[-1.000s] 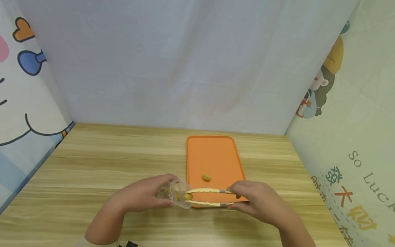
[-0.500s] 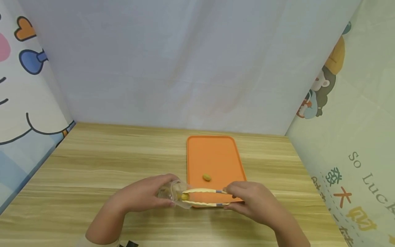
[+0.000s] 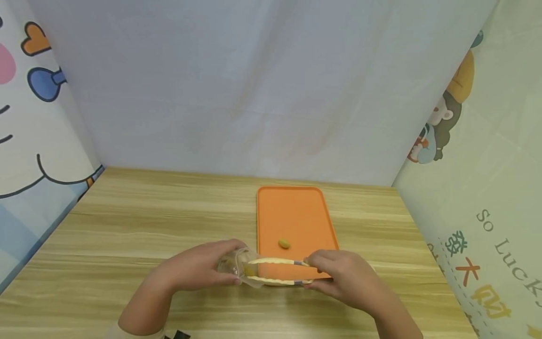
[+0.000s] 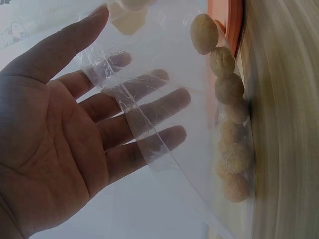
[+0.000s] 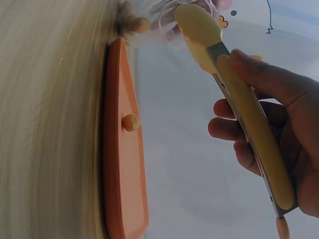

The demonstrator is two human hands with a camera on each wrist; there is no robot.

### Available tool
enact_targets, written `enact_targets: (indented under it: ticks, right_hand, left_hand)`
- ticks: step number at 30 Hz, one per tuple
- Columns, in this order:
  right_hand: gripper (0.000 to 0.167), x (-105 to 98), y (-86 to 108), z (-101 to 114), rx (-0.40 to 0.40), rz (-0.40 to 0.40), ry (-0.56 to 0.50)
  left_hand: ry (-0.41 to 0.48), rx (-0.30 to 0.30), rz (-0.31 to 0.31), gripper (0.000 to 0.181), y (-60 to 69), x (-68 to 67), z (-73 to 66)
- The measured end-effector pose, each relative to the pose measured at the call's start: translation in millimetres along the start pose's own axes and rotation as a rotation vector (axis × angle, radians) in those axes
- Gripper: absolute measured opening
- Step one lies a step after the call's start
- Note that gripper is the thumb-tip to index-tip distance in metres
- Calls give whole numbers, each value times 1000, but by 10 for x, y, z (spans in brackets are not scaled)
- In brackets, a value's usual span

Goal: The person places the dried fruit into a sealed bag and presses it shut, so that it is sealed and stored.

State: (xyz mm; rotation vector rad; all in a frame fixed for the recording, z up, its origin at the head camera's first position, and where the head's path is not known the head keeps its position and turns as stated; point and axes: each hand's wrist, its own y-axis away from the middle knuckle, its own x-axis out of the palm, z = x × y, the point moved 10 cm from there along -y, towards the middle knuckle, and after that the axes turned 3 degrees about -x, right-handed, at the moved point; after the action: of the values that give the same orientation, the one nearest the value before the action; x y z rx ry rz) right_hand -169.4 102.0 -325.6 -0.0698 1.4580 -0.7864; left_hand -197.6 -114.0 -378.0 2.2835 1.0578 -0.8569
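My left hand (image 3: pixel 199 266) curls round a clear plastic container (image 3: pixel 230 263), tilted on its side with its mouth toward the right; its fingers show through the clear wall in the left wrist view. Inside lie several round tan balls (image 4: pixel 230 89). Pale yellow tongs (image 3: pixel 277 260) are pinched in my right hand (image 3: pixel 347 278), their tips inside the container mouth around a yellowish ball (image 3: pixel 251 270). Another such ball (image 3: pixel 284 243) rests on the orange tray (image 3: pixel 292 207), above the tongs in the head view.
The tray lies on a wood-grain table (image 3: pixel 169 202), its near edge under the tongs. A pale curtain (image 3: pixel 237 94) hangs behind the table, with printed cloths (image 3: pixel 499 155) at the sides.
My right hand and the tongs have shifted slightly left, bringing the tips deeper into the container with the ball between them. My left hand has barely moved, and the ball on the tray stays put.
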Motion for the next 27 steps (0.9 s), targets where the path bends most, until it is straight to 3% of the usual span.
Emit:
enact_targets:
  ticks: [6,13,18,27]
  right_hand:
    - [35,-99,65,-77,55,14,-8]
    - [37,-333,140,-169,57,-42,-23]
    - [39,-439,206,-312,108,-60,-7]
    - [34,-386,322,-553,206,-31,17]
  left_hand:
    - [-9,-3,-2,50,-11,25,-39]
    - [12,-14,2,55,-30,54,-83]
    - [-1,-18,-4,56,-32,60,-90]
    - [-4,-20,0,57,-32,70,-85]
